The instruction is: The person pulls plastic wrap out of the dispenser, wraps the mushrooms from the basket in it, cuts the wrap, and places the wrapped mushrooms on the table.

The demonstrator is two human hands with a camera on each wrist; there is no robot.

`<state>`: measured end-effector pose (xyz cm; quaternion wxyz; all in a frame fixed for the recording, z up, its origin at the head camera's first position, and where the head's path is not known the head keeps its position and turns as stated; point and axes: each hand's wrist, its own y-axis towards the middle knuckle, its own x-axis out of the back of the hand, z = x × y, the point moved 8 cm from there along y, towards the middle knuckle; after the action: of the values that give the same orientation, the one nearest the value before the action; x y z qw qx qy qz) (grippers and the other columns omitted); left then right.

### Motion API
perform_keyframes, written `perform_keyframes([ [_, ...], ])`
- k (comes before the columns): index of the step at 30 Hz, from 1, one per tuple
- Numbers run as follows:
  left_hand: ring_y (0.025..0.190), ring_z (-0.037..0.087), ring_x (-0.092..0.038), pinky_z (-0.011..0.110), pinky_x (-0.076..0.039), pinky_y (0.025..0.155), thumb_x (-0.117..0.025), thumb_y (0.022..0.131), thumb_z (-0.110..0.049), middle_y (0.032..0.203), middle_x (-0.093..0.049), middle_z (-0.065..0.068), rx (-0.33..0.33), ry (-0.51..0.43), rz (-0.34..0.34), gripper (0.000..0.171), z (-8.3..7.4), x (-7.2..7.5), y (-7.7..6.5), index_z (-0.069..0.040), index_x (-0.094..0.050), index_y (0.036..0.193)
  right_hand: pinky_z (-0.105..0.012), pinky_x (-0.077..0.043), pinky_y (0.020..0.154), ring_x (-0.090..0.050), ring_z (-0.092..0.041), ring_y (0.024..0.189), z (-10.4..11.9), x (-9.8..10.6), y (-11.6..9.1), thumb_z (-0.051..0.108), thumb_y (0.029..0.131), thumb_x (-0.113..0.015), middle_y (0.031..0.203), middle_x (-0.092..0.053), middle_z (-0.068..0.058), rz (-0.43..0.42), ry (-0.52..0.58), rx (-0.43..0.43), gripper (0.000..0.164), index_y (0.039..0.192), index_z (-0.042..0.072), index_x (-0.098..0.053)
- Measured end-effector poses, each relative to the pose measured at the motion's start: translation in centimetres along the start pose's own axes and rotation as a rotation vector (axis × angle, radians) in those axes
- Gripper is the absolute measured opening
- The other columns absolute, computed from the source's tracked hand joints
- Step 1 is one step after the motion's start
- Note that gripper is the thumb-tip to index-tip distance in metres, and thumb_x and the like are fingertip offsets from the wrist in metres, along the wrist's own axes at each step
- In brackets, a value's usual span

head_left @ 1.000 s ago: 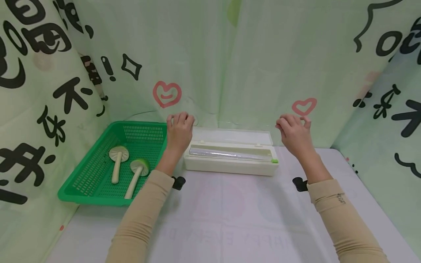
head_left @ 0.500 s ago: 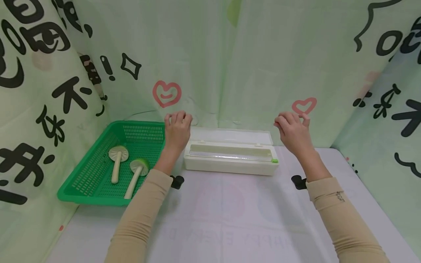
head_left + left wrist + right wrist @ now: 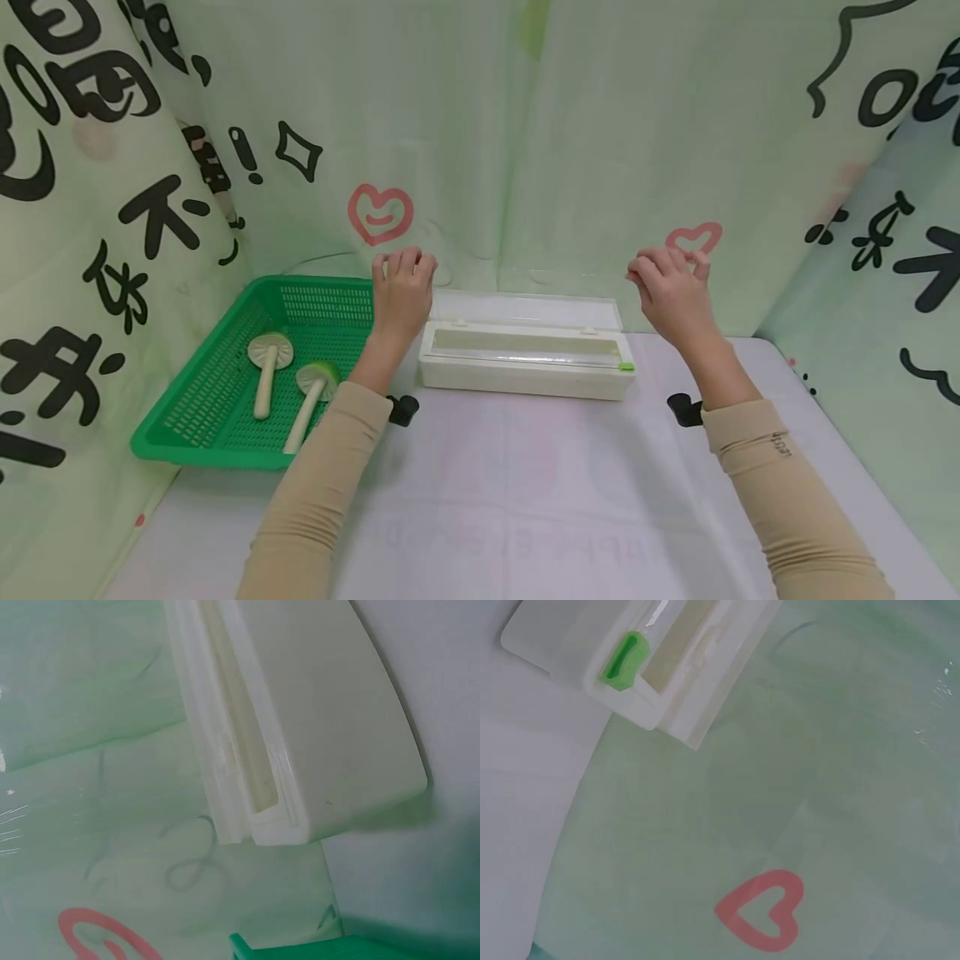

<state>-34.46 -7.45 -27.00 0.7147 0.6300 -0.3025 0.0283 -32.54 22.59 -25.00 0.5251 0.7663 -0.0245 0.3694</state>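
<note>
A white plastic wrap dispenser with its lid tipped back lies across the far part of the table. Glints and fine creases in both wrist views show a clear sheet of plastic wrap, nearly invisible in the head view. My left hand pinches the sheet above the dispenser's left end, fingers bent over. Beyond the right end, my right hand pinches it with thumb and fingers. Both hands are raised near the back curtain. A green slider sits at the dispenser's right corner.
On the left stands a green basket holding two mushroom-shaped things with pale stems, one behind the other. A printed pale green curtain encloses the back and sides of the white table.
Both hands have risen slightly, and the left has shifted a little left. Less of the shiny film shows in the dispenser's opening. The basket and dispenser have stayed in place.
</note>
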Motion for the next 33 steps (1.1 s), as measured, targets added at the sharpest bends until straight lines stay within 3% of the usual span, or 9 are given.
perform_keyframes([
  [3,0.09,0.027,-0.046,0.045,-0.031,0.087,-0.048,0.095,-0.014,0.089,-0.052,0.01,-0.006,-0.005,-0.007,0.014,0.1,0.1,0.3,-0.006,-0.054,0.086,-0.055,-0.021,0.084,-0.048,-0.036,0.09,0.0,0.3,0.4,0.012,0.091,-0.053,0.094,-0.053,-0.017,-0.021,-0.001,0.003,0.012,0.094,0.0,-0.053],
  [9,0.09,0.026,-0.047,0.044,-0.031,0.088,-0.05,0.094,-0.014,0.09,-0.052,0.01,-0.007,-0.003,0.014,0.011,0.2,0.1,0.8,-0.006,-0.055,0.089,-0.054,-0.02,0.084,-0.048,-0.036,0.089,-0.2,0.6,0.8,0.003,0.084,-0.062,0.095,-0.054,-0.017,-0.005,0.014,-0.022,0.012,0.093,0.0,-0.055],
  [14,0.092,0.026,-0.046,0.044,-0.03,0.089,-0.049,0.094,-0.015,0.091,-0.051,0.01,0.002,-0.012,0.039,0.011,0.3,-0.1,0.9,-0.006,-0.055,0.09,-0.055,-0.021,0.084,-0.048,-0.036,0.088,-0.2,0.6,0.9,0.004,0.085,-0.061,0.095,-0.054,-0.017,0.006,0.017,-0.026,0.011,0.093,0.0,-0.055],
  [33,0.093,0.025,-0.045,0.044,-0.03,0.089,-0.046,0.096,-0.017,0.089,-0.05,0.009,-0.005,0.039,0.009,0.016,0.4,0.3,1.8,-0.007,-0.054,0.087,-0.056,-0.022,0.082,-0.048,-0.036,0.09,-0.4,1.0,1.6,0.005,0.084,-0.062,0.094,-0.054,-0.017,-0.001,-0.011,-0.013,0.012,0.092,0.0,-0.054],
])
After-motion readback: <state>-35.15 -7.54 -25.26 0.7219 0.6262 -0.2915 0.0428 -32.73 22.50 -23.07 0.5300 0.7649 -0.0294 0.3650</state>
